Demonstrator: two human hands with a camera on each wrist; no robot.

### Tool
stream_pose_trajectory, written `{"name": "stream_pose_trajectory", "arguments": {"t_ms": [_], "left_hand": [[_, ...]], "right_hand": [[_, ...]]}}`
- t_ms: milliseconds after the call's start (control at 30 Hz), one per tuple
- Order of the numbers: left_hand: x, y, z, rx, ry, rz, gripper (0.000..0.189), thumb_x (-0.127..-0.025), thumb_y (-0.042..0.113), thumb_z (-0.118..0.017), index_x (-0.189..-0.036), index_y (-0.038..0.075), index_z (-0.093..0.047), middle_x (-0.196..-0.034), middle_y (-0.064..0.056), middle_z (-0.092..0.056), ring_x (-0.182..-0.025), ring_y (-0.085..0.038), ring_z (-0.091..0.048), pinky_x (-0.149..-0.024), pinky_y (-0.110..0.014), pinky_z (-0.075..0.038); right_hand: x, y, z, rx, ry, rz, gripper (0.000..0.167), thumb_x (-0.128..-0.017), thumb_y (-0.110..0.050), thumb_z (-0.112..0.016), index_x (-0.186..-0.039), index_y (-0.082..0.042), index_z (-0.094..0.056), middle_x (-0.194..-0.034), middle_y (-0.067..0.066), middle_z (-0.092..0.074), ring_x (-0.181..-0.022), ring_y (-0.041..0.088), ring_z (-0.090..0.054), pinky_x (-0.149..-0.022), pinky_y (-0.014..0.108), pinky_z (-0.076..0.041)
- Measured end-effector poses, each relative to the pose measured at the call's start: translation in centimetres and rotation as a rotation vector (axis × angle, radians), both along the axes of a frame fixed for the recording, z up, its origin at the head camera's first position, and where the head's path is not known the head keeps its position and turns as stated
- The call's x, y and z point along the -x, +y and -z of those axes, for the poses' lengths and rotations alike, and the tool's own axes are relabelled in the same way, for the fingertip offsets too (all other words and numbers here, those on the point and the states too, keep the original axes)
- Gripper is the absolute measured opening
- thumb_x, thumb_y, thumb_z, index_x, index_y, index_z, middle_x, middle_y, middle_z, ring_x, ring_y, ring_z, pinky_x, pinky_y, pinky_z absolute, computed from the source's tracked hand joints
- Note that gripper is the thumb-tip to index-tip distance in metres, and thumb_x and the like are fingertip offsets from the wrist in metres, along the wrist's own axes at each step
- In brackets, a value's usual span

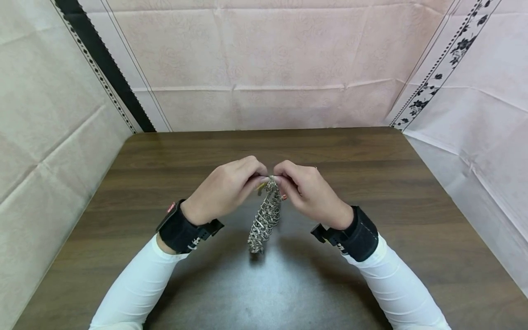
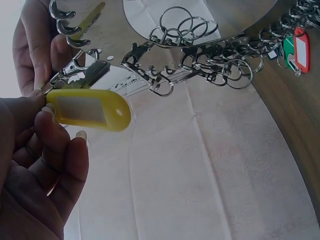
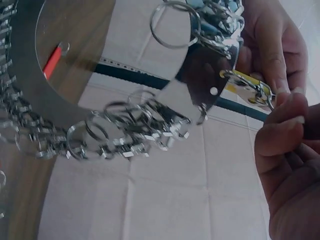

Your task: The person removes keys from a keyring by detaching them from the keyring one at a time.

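Observation:
A round flat metal hoop [image 3: 20, 82] carries many silver split rings and clasps, appearing in the head view as a narrow silver bundle [image 1: 264, 222] between the hands. My left hand [image 1: 232, 185] pinches a yellow key tag [image 2: 90, 110] by its metal-loop end. Meeting it fingertip to fingertip, my right hand [image 1: 311, 192] pinches the end of a small silver clasp [image 3: 250, 87] beside that tag. The fingertips overlap there and partly hide the joint. A red key tag [image 2: 301, 50] and a green key tag [image 2: 288, 52] show at the hoop's far side.
Below the hands is a dark brown wooden table [image 1: 185, 151]. Pale patterned cloth [image 1: 280, 59] hangs behind it and along both sides. Each wrist wears a black strap [image 1: 181, 229] with a small camera.

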State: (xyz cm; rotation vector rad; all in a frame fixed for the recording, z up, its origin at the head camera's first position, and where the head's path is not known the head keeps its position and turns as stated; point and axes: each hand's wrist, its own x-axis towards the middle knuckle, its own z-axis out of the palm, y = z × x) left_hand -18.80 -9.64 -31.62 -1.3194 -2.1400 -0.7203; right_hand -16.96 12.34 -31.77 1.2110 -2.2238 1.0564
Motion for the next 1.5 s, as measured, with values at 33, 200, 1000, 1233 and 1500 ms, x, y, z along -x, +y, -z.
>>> {"name": "stream_pose_trajectory", "arguments": {"t_ms": [33,200,1000,1233,1500], "left_hand": [[0.0,0.0,0.0,-0.005,-0.016,0.005,0.007,-0.097,0.007,-0.067,-0.101,0.007,-0.061,-0.086,0.001,-0.059,-0.074,-0.007,-0.053,-0.067,-0.023,-0.048],[0.2,-0.2,0.0,-0.019,-0.058,0.010,0.006,-0.097,0.007,-0.067,-0.100,0.006,-0.061,-0.087,0.000,-0.060,-0.074,-0.007,-0.053,-0.065,-0.022,-0.048],[0.8,0.1,0.4,-0.033,-0.060,-0.030,0.005,-0.097,0.009,-0.067,-0.097,0.007,-0.062,-0.085,0.000,-0.062,-0.072,-0.007,-0.053,-0.064,-0.024,-0.047],[1.2,-0.3,0.4,-0.002,-0.026,-0.075,0.005,-0.097,0.009,-0.067,-0.100,0.006,-0.065,-0.088,-0.001,-0.064,-0.073,-0.009,-0.056,-0.065,-0.025,-0.049],[2.7,-0.9,1.4,0.052,-0.073,-0.145,0.005,-0.100,0.014,-0.064,-0.101,0.009,-0.066,-0.090,0.002,-0.064,-0.074,-0.009,-0.055,-0.065,-0.025,-0.048]], "right_hand": [[0.0,0.0,0.1,0.017,-0.010,-0.005,0.009,-0.097,0.006,-0.059,-0.097,-0.002,-0.058,-0.072,0.002,-0.056,-0.062,0.005,-0.052,-0.054,0.020,-0.045],[0.0,-0.2,0.4,0.093,-0.086,-0.016,0.007,-0.099,0.005,-0.056,-0.097,-0.001,-0.058,-0.072,0.004,-0.057,-0.057,0.005,-0.052,-0.050,0.020,-0.046],[-0.1,-0.4,0.4,0.254,-0.174,-0.021,0.003,-0.101,0.003,-0.055,-0.099,0.003,-0.058,-0.071,0.007,-0.059,-0.053,0.008,-0.053,-0.048,0.022,-0.047],[-0.2,-0.1,0.0,0.274,-0.168,-0.017,0.005,-0.101,0.001,-0.055,-0.099,0.004,-0.057,-0.071,0.008,-0.058,-0.054,0.009,-0.054,-0.049,0.023,-0.048],[-0.3,0.0,-0.3,0.300,-0.155,-0.007,0.003,-0.098,0.007,-0.056,-0.096,0.004,-0.056,-0.070,0.007,-0.058,-0.053,0.010,-0.053,-0.047,0.023,-0.047]]}}
